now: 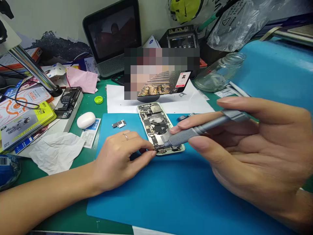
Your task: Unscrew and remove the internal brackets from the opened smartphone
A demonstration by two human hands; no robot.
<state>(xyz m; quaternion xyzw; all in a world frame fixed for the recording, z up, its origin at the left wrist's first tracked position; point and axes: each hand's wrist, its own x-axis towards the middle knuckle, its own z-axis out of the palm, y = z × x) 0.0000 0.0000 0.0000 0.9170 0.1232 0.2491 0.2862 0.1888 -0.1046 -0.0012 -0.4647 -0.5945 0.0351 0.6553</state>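
Observation:
An opened phone (pixel 160 125) lies on the blue mat (pixel 151 189), its inner parts exposed. My right hand (pixel 249 143) grips a grey precision screwdriver (pixel 193 133), whose tip reaches the phone's lower end. At that same lower left corner, my left hand (pixel 127 155) is closed in a pinch, thumb and forefinger together by the screwdriver tip. What the pinch holds, if anything, is too small to tell. A small metal-shielded board piece (pixel 119 124) rests on the mat left of the phone.
Beyond the phone, a propped screen (pixel 168 81) stands on white paper. To the left are a white earbud case (pixel 86 120), crumpled tissue (pixel 57 151), another opened phone (pixel 68 101) and yellow battery box (pixel 29 125). A glass jar (pixel 220 73) lies at the back right.

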